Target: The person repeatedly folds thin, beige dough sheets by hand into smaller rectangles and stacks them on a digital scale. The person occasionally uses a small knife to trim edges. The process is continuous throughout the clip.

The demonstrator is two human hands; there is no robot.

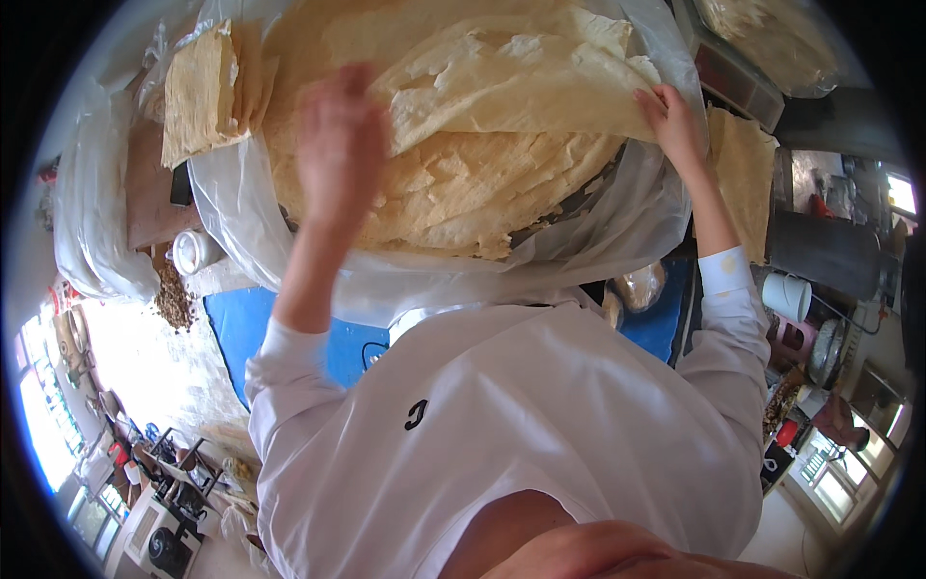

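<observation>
My right hand [669, 119] pinches the right edge of a thin cream-yellow sheet [550, 98], which looks like tofu skin. The sheet's lower edge is lifted a little above a pile of similar torn, flaky sheets [470, 192]. Over the left part of the pile is my left hand [343, 148], blurred; whether its fingers hold anything does not show. Clear plastic sheeting [463, 282] lies under the pile and hangs over the near side. A folded stack of the same sheets [199, 94] sits at the upper left, beyond my left hand.
More sheet material [738, 181] hangs at the right. A white tub [195, 252] stands at the left beside brown crumbs [173, 297]. Wrapped plastic [101, 203] lies farther left. A pale bucket [786, 297] is at the right. Another person [839, 423] appears in the right background.
</observation>
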